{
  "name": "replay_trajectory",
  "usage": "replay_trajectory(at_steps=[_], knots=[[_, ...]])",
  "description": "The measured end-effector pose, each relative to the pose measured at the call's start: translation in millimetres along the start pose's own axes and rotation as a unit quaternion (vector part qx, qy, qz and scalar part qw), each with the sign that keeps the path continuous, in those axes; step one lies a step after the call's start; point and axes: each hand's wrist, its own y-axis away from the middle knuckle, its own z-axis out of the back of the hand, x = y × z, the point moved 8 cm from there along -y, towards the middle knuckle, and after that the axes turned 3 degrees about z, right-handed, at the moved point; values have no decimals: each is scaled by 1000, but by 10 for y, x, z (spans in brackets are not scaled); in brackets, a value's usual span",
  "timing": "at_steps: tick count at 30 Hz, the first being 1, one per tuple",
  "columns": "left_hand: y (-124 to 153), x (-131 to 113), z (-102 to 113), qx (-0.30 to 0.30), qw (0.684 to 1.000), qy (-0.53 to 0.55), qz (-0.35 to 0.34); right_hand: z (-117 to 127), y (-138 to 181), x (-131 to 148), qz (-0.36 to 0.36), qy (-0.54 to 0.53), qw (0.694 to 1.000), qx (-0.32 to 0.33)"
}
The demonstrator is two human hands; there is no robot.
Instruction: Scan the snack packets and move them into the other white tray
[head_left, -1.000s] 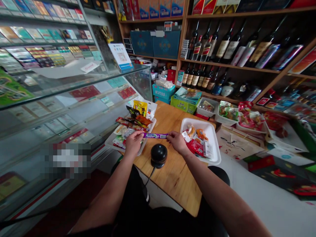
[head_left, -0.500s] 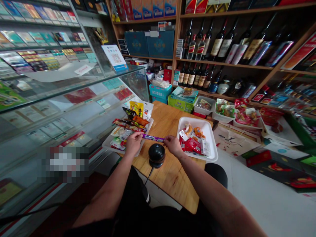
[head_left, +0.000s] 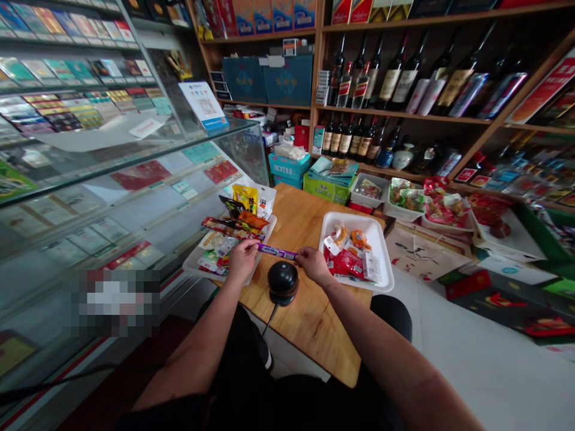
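Note:
A long purple snack stick (head_left: 275, 252) is stretched between my two hands, just above a black dome-shaped scanner (head_left: 283, 280) on the small wooden table (head_left: 314, 317). My left hand (head_left: 241, 260) pinches its left end. My right hand (head_left: 311, 264) pinches its right end. A white tray (head_left: 194, 258) heaped with snack packets lies by my left hand. A second white tray (head_left: 383, 251) with red and orange packets sits by my right hand.
A glass display counter (head_left: 112, 179) of cigarette packs runs along the left. Wooden shelves (head_left: 404, 114) of wine bottles and boxes fill the back wall. Trays of snacks and paper bags (head_left: 431, 209) lie right of the table. The scanner's cable (head_left: 269, 320) hangs off the table's near edge.
Both hands have come slightly closer together with the purple stick still held over the scanner. The view has shifted a little left and up.

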Motion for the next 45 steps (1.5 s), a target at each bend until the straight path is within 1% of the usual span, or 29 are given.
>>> replay_trajectory(at_steps=[5,9,11,16,20,22,25,28,30,33,36,40,45], knots=[[-11,40,-23,8,1000,-6,3,1,-2,-16,4,8,1000,5],[11,0,-42,8,1000,-5,2,73,-12,4,19,57,998,-29],[21,-26,-43,4,1000,-5,-1,89,-5,33,24,67,997,-33],[16,-78,-38,4,1000,5,3,58,39,67,0,8,1000,2],[3,-240,-42,0,1000,18,-7,153,101,109,-5,-18,1000,-15],[8,-375,-67,3,999,28,-19,266,153,159,4,-3,999,-40],[32,-591,-134,9,999,35,-33,498,267,256,22,33,996,-85],[82,-817,-252,21,998,16,-57,737,408,318,45,55,990,-121],[132,-975,-352,27,996,4,-79,883,506,287,48,63,987,-140],[231,-1214,-541,42,993,-4,-110,1076,655,133,23,67,985,-159],[338,-1408,-789,74,989,-16,-129,1272,814,-43,-12,77,981,-179],[446,-1526,-1138,112,984,-25,-140,1555,1026,-194,-40,94,970,-219],[527,-1506,-1490,138,980,-25,-138,1814,1196,-297,-40,121,961,-247]])
